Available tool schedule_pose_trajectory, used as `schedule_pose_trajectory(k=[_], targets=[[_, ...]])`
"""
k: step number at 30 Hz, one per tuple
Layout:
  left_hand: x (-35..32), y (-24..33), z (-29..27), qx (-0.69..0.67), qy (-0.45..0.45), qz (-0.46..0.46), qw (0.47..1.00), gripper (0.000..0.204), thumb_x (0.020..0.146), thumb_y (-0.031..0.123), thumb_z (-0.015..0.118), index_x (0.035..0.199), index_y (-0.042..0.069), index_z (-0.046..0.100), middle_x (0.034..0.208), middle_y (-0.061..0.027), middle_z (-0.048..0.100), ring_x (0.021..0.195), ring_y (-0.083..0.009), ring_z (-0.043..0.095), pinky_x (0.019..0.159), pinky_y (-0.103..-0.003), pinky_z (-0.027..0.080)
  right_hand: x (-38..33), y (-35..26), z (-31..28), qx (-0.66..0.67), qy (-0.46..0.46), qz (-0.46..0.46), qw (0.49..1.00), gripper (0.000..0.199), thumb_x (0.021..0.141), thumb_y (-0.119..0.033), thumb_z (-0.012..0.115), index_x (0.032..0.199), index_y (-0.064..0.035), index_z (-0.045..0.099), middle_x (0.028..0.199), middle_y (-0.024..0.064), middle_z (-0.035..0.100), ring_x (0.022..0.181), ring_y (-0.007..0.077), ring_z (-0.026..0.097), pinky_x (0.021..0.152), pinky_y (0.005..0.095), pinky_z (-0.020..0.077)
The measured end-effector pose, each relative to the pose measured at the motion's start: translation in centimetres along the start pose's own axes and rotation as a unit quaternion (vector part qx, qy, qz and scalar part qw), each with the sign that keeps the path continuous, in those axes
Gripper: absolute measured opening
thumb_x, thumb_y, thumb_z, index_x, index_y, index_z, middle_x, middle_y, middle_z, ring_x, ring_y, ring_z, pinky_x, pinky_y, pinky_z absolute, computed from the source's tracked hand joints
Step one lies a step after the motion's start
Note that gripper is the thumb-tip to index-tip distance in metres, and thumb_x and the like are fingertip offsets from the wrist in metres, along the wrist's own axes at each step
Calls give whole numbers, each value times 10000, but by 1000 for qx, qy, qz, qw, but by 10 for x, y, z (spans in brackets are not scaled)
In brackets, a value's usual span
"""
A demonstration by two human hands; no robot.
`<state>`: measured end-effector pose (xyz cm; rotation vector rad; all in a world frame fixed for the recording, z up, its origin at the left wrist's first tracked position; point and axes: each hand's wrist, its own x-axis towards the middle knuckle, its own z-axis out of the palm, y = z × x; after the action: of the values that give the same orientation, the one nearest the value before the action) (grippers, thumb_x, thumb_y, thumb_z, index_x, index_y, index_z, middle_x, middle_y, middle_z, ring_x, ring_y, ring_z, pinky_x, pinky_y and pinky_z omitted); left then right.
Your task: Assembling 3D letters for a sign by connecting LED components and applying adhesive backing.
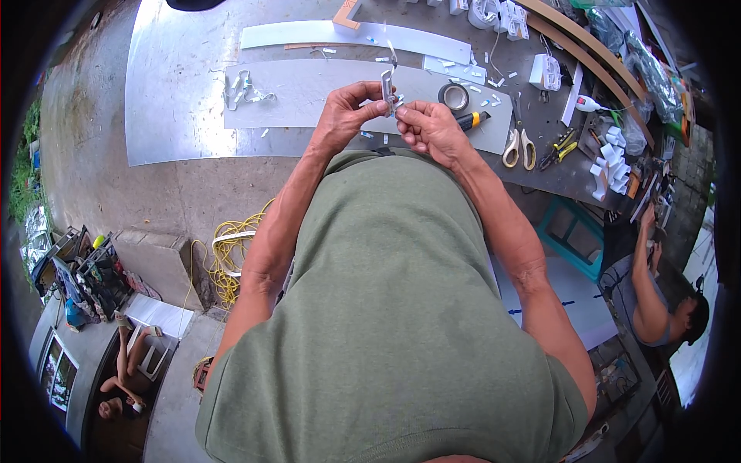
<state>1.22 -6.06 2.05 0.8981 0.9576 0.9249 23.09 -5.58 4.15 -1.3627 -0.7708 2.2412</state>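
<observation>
From far off, I saw the left hand (pixel 345 116) pinch a small piece (pixel 387 83) above a board (pixel 289 89), and the right hand (pixel 434 130) curled at its low end, but I could not tell if it gripped too. Farther out lay a white strip (pixel 301 35).

- Tape roll (pixel 443 94) lies on the table (pixel 543 117), past the right hand (pixel 432 130).
- Scissors (pixel 518 128) lie right of the tape roll.
- Pliers (pixel 557 151) lie right of the scissors.
- Cord (pixel 225 248) lies on the floor (pixel 170 193) at left.
</observation>
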Motion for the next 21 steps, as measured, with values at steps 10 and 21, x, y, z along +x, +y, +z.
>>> schedule_pose_trajectory(k=[10, 21], targets=[[-1, 1, -4, -89, 11, -72, 993, 299, 986, 130, 652, 1238, -31, 652, 1103, -124, 723, 984, -187, 699, 887, -351, 583, -15, -7, 20, -416, 109, -423, 797, 221, 885, -42, 718, 1105, -50, 696, 940, 121, 711, 857, 252, 700, 725, 355, 555], [-3, -1, -4, -114, 6, -93, 989, 310, 979, 127, 660, 1240, -40, 647, 1102, -150, 720, 990, -201, 704, 883, -349, 593, -10, -8, 16, -458, 97, -467, 750, 180, 879, -55, 727, 1057, -31, 711, 935, 125, 707, 842, 273, 694, 712, 373, 552]])
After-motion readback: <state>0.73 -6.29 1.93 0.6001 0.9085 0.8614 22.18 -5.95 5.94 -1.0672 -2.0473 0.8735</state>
